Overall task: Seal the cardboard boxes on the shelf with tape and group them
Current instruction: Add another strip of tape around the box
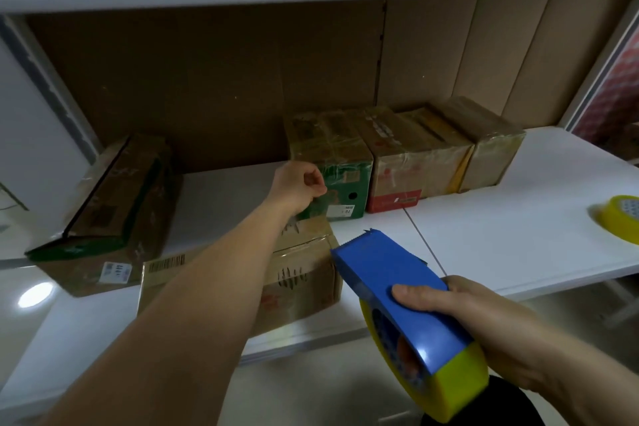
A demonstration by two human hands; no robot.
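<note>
The right hand (484,318) is wrapped around the blue tape dispenser (404,301), held off the shelf's (518,218) front edge. The left hand (301,187), fingers curled on nothing visible, reaches over the brown box (304,273) at that edge toward the green box (332,162) by the back row. The boxes look light, stiff and tape-slick; their corners and side walls probably offer the best hold.

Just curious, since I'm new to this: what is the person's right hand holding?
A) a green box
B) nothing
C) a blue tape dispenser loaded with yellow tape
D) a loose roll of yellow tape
C: the right hand grips the blue tape dispenser, while the spare yellow roll lies untouched on the shelf.
</note>
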